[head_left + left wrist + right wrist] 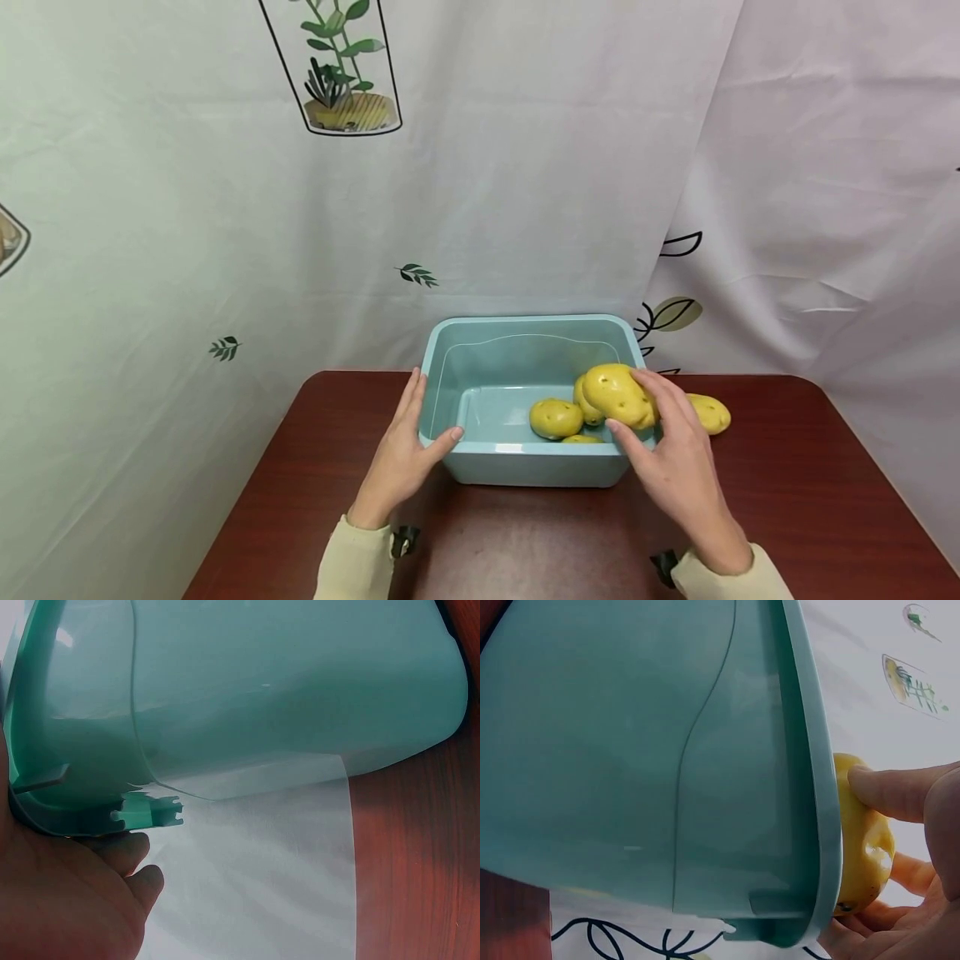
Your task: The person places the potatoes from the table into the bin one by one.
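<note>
A pale blue-green plastic bin (525,467) stands on the table. At its front left corner my left hand (401,467) grips the rim, thumb over the front edge and fingers along the left side. In the left wrist view, fingertips (146,881) show beneath the bin's rim. My right hand (678,454) holds a yellow potato (618,394) over the bin's right side, thumb on one side and fingers on the other. Inside the bin lie a potato (555,418), another behind the held one (588,402), and a partly hidden one (582,439) by the front wall.
One more potato (710,413) lies on the dark red-brown table (795,500), right of the bin and partly behind my right hand. A pale patterned cloth (525,208) hangs behind the table.
</note>
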Demonstrator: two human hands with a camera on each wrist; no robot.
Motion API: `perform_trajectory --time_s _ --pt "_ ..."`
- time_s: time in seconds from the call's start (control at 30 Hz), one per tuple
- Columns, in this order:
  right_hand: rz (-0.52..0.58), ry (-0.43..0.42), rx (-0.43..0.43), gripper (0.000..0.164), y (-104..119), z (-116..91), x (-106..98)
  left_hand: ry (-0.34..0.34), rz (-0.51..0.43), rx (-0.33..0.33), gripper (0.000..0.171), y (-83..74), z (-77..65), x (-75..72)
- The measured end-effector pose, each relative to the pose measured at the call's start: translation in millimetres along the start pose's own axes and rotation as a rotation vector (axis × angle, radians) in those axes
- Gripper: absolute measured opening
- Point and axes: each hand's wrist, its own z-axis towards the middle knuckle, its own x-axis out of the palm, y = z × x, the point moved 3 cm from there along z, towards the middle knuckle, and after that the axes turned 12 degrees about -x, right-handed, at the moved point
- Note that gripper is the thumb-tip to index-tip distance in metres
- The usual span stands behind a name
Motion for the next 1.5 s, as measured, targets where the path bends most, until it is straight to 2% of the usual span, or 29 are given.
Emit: perform_trajectory --time_s 0.73,1.5 --pt "0.067 0.033 -0.02 0.067 5 3 18 -0.008 0.004 0.003 0.101 -0.7 1.0 0.8" --pt "0.023 0.065 -0.028 0.067 7 2 24 -0.003 -0.005 0.005 0.101 -1.6 0.4 -0.1"
